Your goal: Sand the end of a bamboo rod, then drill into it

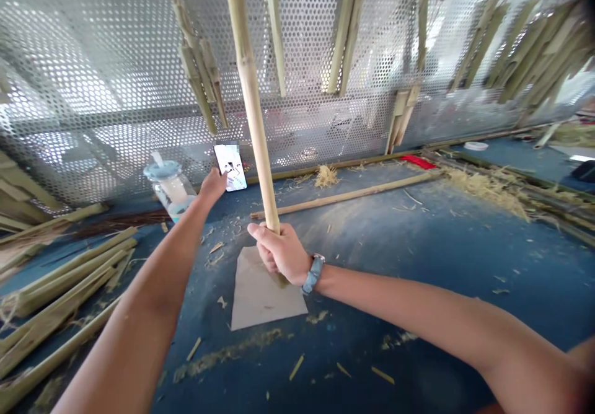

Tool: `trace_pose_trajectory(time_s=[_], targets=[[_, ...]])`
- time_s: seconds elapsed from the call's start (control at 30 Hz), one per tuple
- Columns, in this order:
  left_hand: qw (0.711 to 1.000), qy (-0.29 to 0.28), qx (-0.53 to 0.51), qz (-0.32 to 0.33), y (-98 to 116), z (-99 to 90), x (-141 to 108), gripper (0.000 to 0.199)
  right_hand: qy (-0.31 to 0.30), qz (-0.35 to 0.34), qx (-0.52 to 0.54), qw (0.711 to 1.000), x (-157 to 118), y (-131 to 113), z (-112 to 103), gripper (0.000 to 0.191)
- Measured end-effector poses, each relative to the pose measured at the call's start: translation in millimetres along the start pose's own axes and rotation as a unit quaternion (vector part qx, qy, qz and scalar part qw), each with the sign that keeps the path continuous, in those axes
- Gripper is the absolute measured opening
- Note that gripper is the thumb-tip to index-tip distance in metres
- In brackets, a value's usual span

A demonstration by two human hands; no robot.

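Observation:
My right hand is shut around a tall, pale green bamboo pole that stands nearly upright, its foot on or just above a sheet of brown cardboard on the blue floor. A blue-grey wristband circles that wrist. My left arm stretches forward, and my left hand touches the lower edge of a smartphone with a lit screen. The fingers are partly hidden, so I cannot tell if they grip it. The phone stands tilted by a perforated metal screen.
A plastic drinking bottle with a blue lid stands left of the phone. Split bamboo pieces lie at left, and more hang from the screen. A bamboo pole, straw-like fibres and scattered shavings lie on the floor.

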State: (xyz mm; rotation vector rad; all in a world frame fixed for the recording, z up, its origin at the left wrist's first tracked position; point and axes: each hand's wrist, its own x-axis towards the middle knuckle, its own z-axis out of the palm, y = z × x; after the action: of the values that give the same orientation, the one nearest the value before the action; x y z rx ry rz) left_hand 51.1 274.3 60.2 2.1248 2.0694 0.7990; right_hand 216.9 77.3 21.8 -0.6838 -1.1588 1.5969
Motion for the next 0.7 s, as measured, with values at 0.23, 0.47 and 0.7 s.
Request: trace_pose_trajectory(time_s=[0.23,0.47,0.7], targets=[[0.995,-0.021,0.017,0.098,21,-14.1,-57,0.035,0.007,0.026,0.013,1.000,1,-1,-4,0.050],[0.911,-0.273,0.018,0.309,-6,-32.9,-222,0.062,-0.093,-0.067,-0.026,0.993,-18,-1,-6,0.025],[0.898,-0.301,0.031,0.319,-9,-24.9,-240,0.079,-0.086,-0.024,-0.084,0.992,-9,4,-12,0.044]])
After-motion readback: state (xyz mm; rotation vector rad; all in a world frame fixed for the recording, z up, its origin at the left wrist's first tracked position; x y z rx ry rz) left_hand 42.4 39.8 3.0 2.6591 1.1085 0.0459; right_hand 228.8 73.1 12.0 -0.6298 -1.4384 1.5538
